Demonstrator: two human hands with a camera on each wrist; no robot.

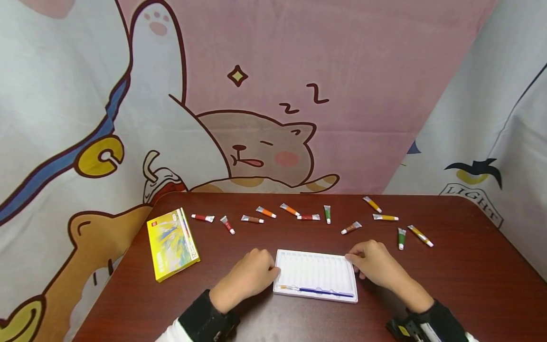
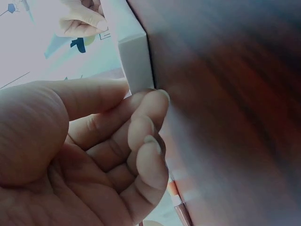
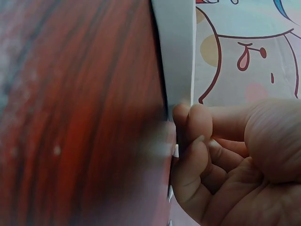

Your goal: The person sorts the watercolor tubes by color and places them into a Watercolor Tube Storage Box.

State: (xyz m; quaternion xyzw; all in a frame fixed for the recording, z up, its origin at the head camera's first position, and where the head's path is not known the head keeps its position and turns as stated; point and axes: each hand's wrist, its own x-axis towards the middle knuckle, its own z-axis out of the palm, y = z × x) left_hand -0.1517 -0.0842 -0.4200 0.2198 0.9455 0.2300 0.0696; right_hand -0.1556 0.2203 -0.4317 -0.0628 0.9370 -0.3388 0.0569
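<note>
A shallow white tray [image 1: 315,267] with faint ridged slots lies on the table near its front. A paintbrush [image 1: 326,291] with a blue handle rests along the tray's near side. My left hand [image 1: 251,275] pinches the tray's left edge, thumb on top and fingers curled at its side. At the opposite end my right hand [image 1: 378,263] pinches the right edge near the far corner. In the left wrist view, the tray's white side wall [image 2: 136,59] meets my thumb and fingertips. The right wrist view shows the tray's side [image 3: 178,61] between thumb and fingers.
A yellow box [image 1: 173,244] lies at the table's left. Beyond the tray, several small paint tubes are scattered, among them a red tube [image 1: 228,225], an orange tube [image 1: 266,212], a brown tube [image 1: 351,228] and a green tube [image 1: 401,239]. A printed cloth [image 1: 342,95] hangs behind.
</note>
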